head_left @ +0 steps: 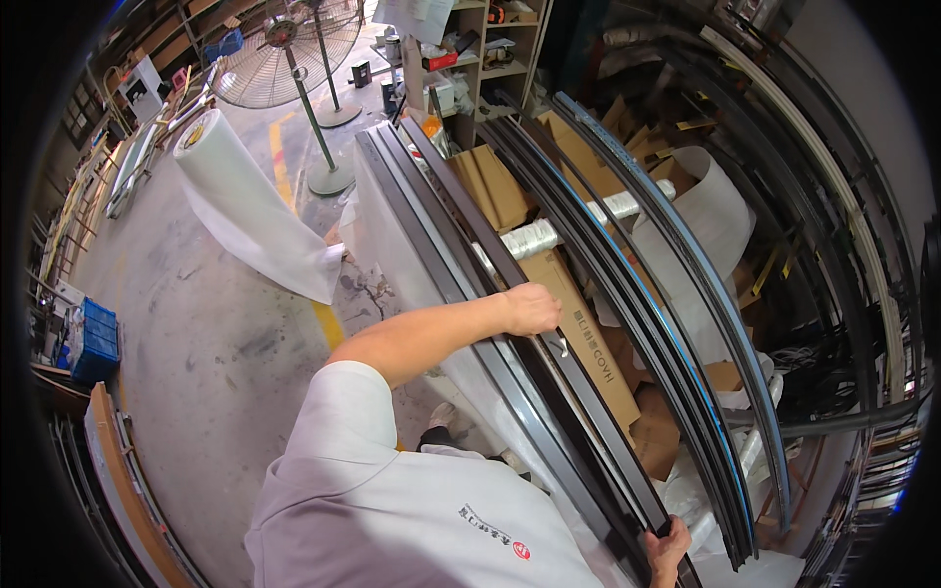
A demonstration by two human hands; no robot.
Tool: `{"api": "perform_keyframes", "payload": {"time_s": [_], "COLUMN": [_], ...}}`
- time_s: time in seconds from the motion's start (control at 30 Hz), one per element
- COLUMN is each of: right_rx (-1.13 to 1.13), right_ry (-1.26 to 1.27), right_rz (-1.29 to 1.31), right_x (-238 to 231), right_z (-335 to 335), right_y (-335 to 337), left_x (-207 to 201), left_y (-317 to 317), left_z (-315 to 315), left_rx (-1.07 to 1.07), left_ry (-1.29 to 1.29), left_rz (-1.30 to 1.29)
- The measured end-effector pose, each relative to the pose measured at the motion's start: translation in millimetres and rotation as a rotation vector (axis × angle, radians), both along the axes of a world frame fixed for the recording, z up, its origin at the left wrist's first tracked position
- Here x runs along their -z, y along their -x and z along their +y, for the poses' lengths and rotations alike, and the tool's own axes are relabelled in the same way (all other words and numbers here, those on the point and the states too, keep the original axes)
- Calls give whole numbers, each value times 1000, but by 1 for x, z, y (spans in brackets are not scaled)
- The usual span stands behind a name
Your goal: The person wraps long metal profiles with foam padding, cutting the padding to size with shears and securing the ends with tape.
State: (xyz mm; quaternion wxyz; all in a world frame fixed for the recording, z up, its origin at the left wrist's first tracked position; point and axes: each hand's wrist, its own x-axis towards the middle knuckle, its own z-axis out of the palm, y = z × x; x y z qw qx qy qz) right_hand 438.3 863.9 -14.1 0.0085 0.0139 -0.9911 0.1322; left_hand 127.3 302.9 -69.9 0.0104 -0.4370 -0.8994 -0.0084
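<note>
A bundle of long dark-grey metal profiles (461,294) runs diagonally before me, from the upper middle down to the lower right. My left hand (531,310) is closed at the right-hand dark profile (590,400), about midway along it. Just below those fingers a small whitish scrap (562,348) shows on the profile. Near the lower end my right hand (668,547) grips the same profile, thumb and fingers around its edge; part of that hand is hidden. White sheeting (402,235) lies under and along the left side of the bundle.
More dark profiles (608,265) rest on a wrapped rack bar (532,238) to the right, with cardboard boxes (578,333) below. A roll of white sheet (230,206) stands on the floor at left. Beyond are pedestal fans (328,176), shelves (505,44) and a blue crate (95,338).
</note>
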Motion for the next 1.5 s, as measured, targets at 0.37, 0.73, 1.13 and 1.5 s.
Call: {"api": "perform_keyframes", "payload": {"time_s": [0.37, 0.73, 1.13, 1.5], "right_rx": [-93, -3, 65, -30], "right_ry": [142, 69, 73, 26], "right_rz": [20, -106, -139, -11], "right_x": [32, 41, 54, 19], "right_z": [27, 5, 7, -21], "right_y": [-19, -6, -28, 32], "left_x": [2, 14, 3, -122], "left_y": [-30, -22, 4, -38], "left_z": [2, 1, 33, -19], "left_rx": [60, 39, 73, -81], "left_ry": [0, 103, 100, 276], "left_rz": [-100, -124, -203, -60]}}
